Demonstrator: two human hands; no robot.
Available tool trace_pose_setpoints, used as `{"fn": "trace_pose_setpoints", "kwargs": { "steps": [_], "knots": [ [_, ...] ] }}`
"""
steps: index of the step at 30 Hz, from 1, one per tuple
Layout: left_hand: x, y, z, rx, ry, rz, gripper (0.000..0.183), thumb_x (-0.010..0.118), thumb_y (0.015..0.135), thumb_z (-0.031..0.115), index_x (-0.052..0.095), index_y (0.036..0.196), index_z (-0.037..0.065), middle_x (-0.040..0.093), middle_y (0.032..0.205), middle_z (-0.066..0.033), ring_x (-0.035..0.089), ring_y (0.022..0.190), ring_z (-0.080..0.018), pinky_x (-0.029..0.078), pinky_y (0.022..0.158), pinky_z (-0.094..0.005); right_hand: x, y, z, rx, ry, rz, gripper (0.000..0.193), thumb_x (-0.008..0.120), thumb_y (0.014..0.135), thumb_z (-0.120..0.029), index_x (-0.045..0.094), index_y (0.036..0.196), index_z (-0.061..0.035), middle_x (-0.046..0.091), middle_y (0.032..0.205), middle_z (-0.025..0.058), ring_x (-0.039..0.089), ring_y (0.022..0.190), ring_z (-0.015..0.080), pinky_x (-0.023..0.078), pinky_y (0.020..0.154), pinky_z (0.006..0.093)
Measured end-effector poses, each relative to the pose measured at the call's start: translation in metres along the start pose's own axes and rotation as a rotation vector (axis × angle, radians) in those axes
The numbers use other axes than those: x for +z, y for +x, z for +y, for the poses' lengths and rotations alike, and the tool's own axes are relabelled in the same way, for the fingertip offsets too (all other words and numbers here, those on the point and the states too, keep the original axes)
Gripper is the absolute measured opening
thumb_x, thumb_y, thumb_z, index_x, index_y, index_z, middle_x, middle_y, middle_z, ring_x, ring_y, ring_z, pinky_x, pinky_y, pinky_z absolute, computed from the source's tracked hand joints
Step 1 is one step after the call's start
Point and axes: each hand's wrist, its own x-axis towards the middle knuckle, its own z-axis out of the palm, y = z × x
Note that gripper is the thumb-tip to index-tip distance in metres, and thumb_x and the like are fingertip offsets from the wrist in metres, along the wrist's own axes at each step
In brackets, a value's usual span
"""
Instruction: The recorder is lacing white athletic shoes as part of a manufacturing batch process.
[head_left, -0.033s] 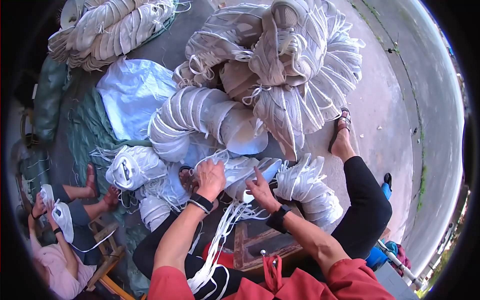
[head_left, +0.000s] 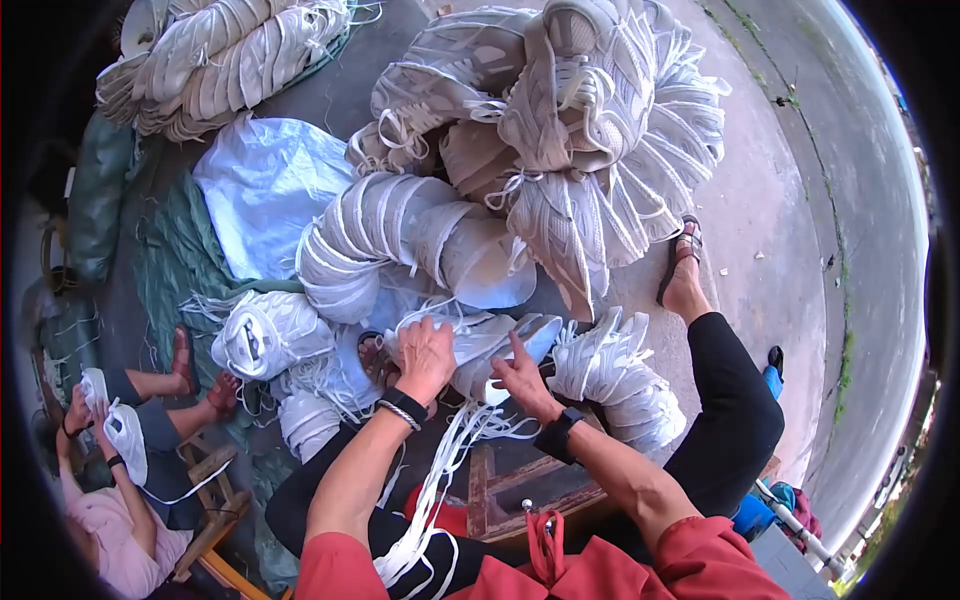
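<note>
A pale grey and white shoe upper [head_left: 482, 345] lies across my lap side, between my two hands. My left hand [head_left: 426, 356] is bent over its left end, fingers curled down against it and the white lacing. At its right part is my right hand [head_left: 527, 383], index finger stretched along the upper and the other fingers bent in at its edge. What the hidden fingertips pinch is hard to see. Below the hands hangs a loose bunch of white shoelaces [head_left: 437, 500], reaching down over my lap.
Stacked uppers [head_left: 620, 120] form a big pile ahead, with a curved row [head_left: 345, 235] nearer. Laced bundles lie left [head_left: 265, 335] and right [head_left: 625, 385]. A white sack [head_left: 270, 185] rests on green sheeting. At left a seated co-worker holds a white shoe [head_left: 125, 440]. A wooden frame [head_left: 520, 490] stands below.
My left hand has shifted very slightly to the right over the shoe upper. My right hand stays almost in the same place.
</note>
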Motion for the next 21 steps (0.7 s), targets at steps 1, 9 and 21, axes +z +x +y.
{"fn": "trace_pose_setpoints", "kwargs": {
  "steps": [1, 9, 21],
  "knots": [
    [-0.001, -0.003, 0.006, 0.126, 0.013, 0.108, 0.012, 0.054, 0.074, 0.015, 0.058, 0.078, 0.005, 0.055, 0.075, -0.0154, 0.053, 0.073, -0.0332, 0.039, 0.066, -0.0436, 0.0, 0.0, -0.005, 0.002, 0.0, -0.002, 0.077, 0.056, 0.085, -0.028, 0.008, 0.141, -0.0057, 0.052, 0.1, 0.0164, 0.056, 0.083, 0.0206, 0.049, 0.074, 0.0324],
    [0.001, -0.014, 0.05, 0.476, -0.332, -0.022, 0.006, 0.055, 0.074, 0.013, 0.053, 0.074, 0.007, 0.049, 0.073, -0.0112, 0.051, 0.076, -0.0291, 0.039, 0.07, -0.0406, -0.026, -0.006, -0.028, 0.035, 0.152, -0.08, 0.054, 0.04, 0.089, -0.051, 0.052, 0.11, -0.0019, 0.056, 0.096, 0.007, 0.056, 0.083, 0.0167, 0.049, 0.069, 0.0298],
    [0.015, 0.008, -0.015, -0.167, -0.517, 0.28, 0.025, 0.058, 0.074, 0.011, 0.055, 0.097, 0.002, 0.057, 0.091, -0.0176, 0.053, 0.088, -0.0359, 0.042, 0.079, -0.0422, -0.087, -0.016, 0.028, -0.354, 0.498, 0.681, 0.028, 0.05, 0.09, -0.027, 0.058, 0.096, -0.0004, 0.055, 0.081, 0.0022, 0.052, 0.069, 0.0092, 0.045, 0.059, 0.0245]
  ]
}}
